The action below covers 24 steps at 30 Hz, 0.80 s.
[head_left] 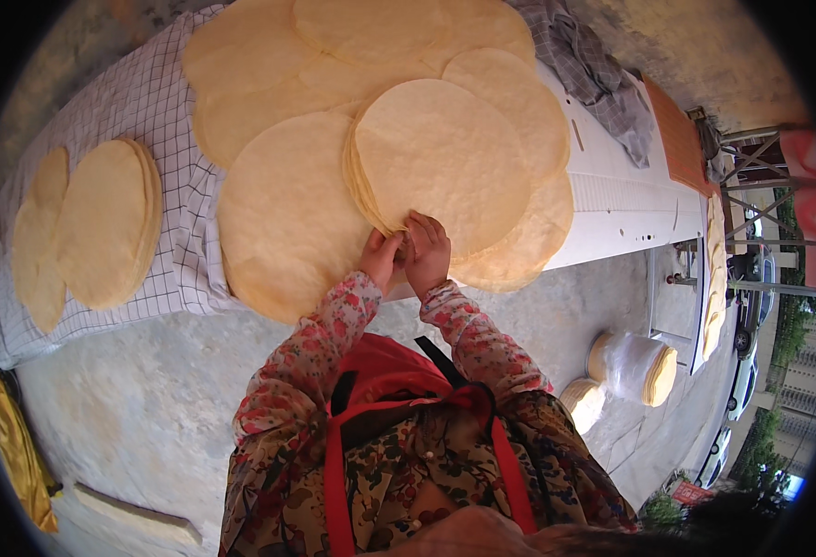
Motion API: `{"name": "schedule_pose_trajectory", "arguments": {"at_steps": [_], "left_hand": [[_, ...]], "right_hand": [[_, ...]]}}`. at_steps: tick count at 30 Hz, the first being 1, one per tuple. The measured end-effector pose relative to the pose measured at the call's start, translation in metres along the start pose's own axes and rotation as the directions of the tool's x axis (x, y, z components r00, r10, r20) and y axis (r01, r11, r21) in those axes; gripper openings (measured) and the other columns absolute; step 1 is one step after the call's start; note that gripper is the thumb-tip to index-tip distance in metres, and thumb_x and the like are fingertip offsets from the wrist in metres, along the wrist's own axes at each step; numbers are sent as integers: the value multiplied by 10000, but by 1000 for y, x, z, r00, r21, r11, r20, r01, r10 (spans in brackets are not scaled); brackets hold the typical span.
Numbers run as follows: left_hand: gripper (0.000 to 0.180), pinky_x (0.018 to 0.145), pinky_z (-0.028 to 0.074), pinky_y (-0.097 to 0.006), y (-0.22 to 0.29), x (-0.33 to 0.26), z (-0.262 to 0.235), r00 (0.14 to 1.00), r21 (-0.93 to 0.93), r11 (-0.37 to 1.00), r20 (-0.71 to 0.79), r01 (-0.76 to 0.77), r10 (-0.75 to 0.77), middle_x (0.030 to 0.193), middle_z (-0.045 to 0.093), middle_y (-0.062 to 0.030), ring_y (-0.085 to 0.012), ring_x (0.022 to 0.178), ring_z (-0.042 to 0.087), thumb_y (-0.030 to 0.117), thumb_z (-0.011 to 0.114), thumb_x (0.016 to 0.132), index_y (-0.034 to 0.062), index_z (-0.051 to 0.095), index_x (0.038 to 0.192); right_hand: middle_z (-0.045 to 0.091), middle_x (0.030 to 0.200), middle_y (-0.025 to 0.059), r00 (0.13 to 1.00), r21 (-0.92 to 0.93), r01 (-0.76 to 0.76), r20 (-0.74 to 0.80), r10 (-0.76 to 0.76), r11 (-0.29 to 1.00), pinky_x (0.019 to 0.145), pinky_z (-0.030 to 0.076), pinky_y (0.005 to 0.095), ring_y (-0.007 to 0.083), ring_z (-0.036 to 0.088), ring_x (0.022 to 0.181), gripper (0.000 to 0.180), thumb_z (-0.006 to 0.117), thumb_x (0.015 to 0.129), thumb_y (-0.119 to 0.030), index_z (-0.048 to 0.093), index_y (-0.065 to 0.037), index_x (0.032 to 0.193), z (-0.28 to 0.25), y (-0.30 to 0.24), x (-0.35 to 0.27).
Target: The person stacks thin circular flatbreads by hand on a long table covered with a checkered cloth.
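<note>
A stack of thin round flatbreads lies on top of other wide, pale rounds on the table. My left hand and my right hand meet at the stack's near left edge. The left fingers pinch the edge of the stack. Close beside them, the right hand's fingers are bent over the rim, its thumb close to the left hand. How many layers lie between the fingers is hidden. To the left, a single large flatbread reaches the table's near edge.
Two more piles, one a thick flatbread stack, rest on a checked cloth at the left. A grey cloth lies on the white tabletop at the right. Wrapped stacks stand lower right, near parked cars.
</note>
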State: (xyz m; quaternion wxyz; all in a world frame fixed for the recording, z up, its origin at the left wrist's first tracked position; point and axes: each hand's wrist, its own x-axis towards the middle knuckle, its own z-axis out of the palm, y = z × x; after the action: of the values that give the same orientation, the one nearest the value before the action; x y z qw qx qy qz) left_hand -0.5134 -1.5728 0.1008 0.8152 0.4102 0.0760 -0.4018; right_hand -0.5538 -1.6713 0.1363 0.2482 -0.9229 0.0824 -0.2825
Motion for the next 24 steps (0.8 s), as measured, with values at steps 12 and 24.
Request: {"name": "schedule_pose_trajectory", "arguments": {"at_steps": [12,24], "left_hand": [[392,791,485,-334,50,0,10,996,-61,997,-73,53,-57,1110,592,-55,-184,976,583,364,471,928,102,466,1219],[305,816,468,-278,86,71,-29,815,687,627,-87,-367,573,1051,604,-87,-171,961,581,95,592,850,36,542,1145]], "right_hand": [[589,1112,187,996,206,-77,70,63,976,859,464,433,373,553,1015,352,648,720,-80,581,19,1051,-22,7,10],[619,1045,157,959,121,-245,-118,259,962,846,471,405,347,572,981,291,650,744,-46,583,-14,1025,-40,44,16]]}}
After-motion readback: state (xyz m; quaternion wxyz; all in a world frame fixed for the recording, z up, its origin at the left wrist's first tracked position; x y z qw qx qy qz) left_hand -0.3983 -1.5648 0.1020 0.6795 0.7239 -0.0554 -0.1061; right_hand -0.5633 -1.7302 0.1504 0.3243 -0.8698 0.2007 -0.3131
